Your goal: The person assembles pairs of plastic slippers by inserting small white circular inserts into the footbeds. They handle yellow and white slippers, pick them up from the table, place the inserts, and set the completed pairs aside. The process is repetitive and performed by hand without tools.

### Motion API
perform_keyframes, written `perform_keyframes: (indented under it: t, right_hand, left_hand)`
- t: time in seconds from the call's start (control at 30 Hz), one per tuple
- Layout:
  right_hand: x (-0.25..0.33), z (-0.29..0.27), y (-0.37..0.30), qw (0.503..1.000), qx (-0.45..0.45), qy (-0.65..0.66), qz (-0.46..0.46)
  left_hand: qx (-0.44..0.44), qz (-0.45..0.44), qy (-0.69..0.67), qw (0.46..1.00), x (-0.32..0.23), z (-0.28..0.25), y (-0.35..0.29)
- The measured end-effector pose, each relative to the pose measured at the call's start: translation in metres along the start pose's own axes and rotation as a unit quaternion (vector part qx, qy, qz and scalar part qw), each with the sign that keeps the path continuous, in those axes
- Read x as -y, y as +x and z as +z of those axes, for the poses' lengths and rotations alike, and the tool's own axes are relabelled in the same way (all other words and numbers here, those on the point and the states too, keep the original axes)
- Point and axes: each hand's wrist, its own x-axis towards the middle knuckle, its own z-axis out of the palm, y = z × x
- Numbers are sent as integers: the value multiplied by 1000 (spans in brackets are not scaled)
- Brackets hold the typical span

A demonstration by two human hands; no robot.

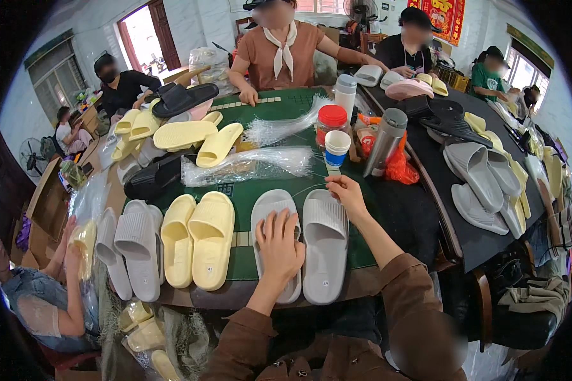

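Two grey slippers lie side by side in front of me, toes pointing away. My left hand [278,244] lies over the strap of the left grey slipper [274,202], fingers stretched and a little apart. Above the toe end of the right grey slipper [325,254], my right hand [346,193] pinches a thin clear plastic strand [308,188], which runs left toward the other slipper. Where its far end goes is hard to see. Just left stands a pair of pale yellow slippers [211,241]. Beyond the slippers lies a bundle of clear plastic strands [254,164] in clear wrapping.
More grey slippers [137,247] stand at the left. Yellow and black slippers [184,134] pile up behind. A paper cup [337,149], a red-lidded jar [332,119] and a steel flask [386,143] stand beyond my right hand. A dark table [489,244] holds more slippers. Several people sit around.
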Motion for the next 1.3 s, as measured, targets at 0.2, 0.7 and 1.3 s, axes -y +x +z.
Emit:
perform_keyframes:
  t: [0.2,0.7,1.3]
  right_hand:
    - [10,16,-12,979,114,-165,-39]
    - [-6,22,37,890,-38,-430,-147]
    - [44,24,5,986,76,67,132]
  left_hand:
    - [39,-26,-70,996,11,-18,22]
    - [108,-39,40,993,72,91,117]
    - [-6,-42,75,996,91,137,125]
